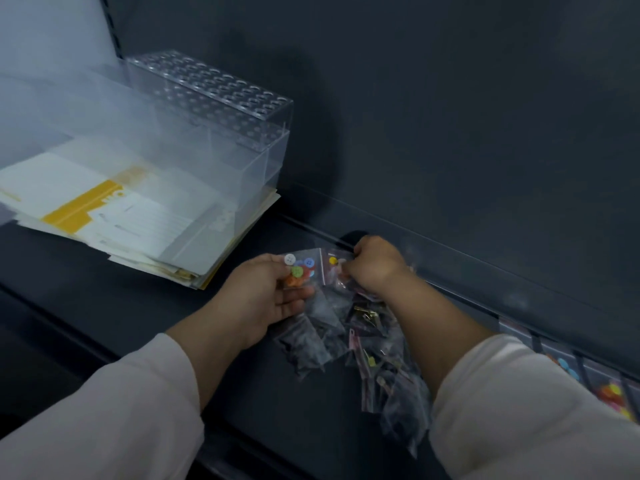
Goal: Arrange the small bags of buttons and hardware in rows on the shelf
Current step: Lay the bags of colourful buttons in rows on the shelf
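Note:
My left hand (268,297) holds a small clear bag of coloured buttons (300,270) by its lower edge, thumb over the front. Beside it, my right hand (375,265) is closed on the top of a second bag with a yellow button (335,268). Below both hands a loose heap of clear bags (367,344) with dark and gold hardware lies on the dark shelf (145,306). At the far right, a row of button bags (588,379) leans against the back panel.
A clear acrylic box with a holed lid (221,133) stands at the left on a stack of papers and envelopes (114,216). The dark back panel (450,116) rises behind. A clear strip (433,251) runs along the shelf's rear.

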A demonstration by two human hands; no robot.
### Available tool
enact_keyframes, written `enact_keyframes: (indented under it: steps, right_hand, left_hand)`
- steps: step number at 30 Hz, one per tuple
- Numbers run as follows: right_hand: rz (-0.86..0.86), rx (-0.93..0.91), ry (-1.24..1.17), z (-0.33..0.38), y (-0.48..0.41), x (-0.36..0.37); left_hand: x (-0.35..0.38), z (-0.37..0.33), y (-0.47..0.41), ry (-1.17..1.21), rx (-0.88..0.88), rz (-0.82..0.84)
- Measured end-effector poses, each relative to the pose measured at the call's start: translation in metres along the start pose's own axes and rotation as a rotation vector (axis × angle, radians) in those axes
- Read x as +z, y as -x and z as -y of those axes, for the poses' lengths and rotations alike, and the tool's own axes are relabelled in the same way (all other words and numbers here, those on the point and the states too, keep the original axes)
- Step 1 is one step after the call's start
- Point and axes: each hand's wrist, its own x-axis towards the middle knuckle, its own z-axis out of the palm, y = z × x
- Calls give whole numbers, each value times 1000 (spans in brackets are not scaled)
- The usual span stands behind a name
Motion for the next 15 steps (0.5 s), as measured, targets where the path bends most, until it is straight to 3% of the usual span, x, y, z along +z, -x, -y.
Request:
enact_keyframes:
  steps: [7,12,15]
  right_hand:
    - [139,-18,-39,9,-10,6]
    - [53,30,-656,-4,9,-7]
    - [66,5,-852,-10,26,-23]
  left_hand:
    - [1,-1,5,-21,22,2]
    - [1,-1,10,-36,107,-55]
    - [7,-1,18,-8,130,-33]
